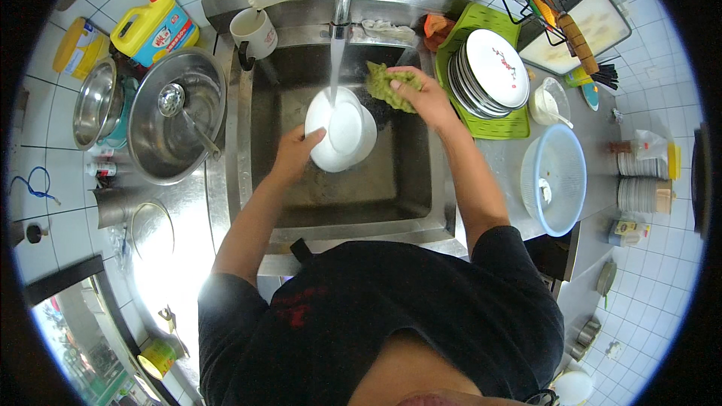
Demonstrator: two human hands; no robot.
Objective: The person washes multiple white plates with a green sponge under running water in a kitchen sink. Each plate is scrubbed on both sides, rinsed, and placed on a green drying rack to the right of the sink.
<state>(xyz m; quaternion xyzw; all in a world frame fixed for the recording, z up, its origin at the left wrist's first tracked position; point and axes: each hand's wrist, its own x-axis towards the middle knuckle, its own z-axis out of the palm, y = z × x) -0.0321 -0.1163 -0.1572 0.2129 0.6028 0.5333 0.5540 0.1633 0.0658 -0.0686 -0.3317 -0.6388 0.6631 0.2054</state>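
Note:
My left hand (297,153) grips the rim of a white bowl (322,149), thumb on its outside. The bowl is turned so its round foot faces up, and a second white bowl (366,135) shows partly behind it; whether I hold that one too, I cannot tell. Water from the metal faucet (343,3) runs onto the bowl's underside. To the right, my right hand (424,96) is closed around a green scrubbing cloth (395,87), held apart from the bowls. Both hands are above the stainless steel sink (350,223).
Right of the sink, stacked plates (496,70) stand on a green drying mat (510,128), near a blue-rimmed plastic colander (581,169). On the left are a large steel basin (163,163) holding a slotted ladle (171,100), a white mug (256,34) and a yellow detergent jug (152,25).

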